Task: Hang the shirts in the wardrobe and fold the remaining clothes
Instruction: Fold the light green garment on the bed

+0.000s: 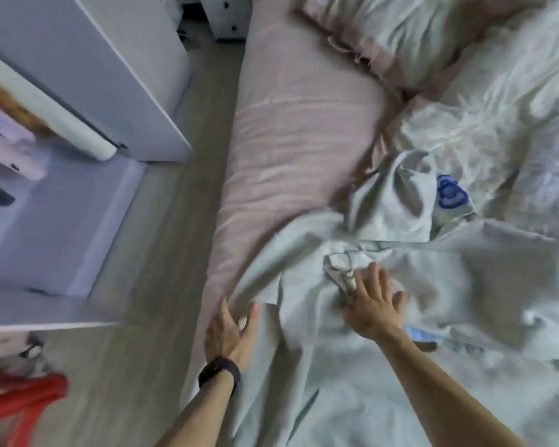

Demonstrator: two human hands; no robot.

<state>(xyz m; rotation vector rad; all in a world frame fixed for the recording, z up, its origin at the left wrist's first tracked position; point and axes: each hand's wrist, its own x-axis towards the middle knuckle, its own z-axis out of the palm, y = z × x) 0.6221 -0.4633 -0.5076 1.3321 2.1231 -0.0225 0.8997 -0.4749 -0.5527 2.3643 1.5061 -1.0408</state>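
A pale grey-green garment (352, 366) lies spread and creased over the near part of the bed (288, 130). Its upper part is bunched, and a blue print (450, 191) shows there. My left hand (229, 330), with a dark band on the wrist, lies at the garment's left edge by the side of the bed; its thumb and fingers are around a fold of the cloth. My right hand (373, 304) rests flat on the garment near its collar, fingers spread. The frame is blurred by motion.
A white wardrobe (88, 69) stands open at the left, with a shelf (62, 214) and hanging clothes inside. A red item (20, 404) sits at the lower left. Wooden floor (162, 253) runs between wardrobe and bed. A pillow (384, 37) and a white crumpled duvet (497, 108) fill the far right.
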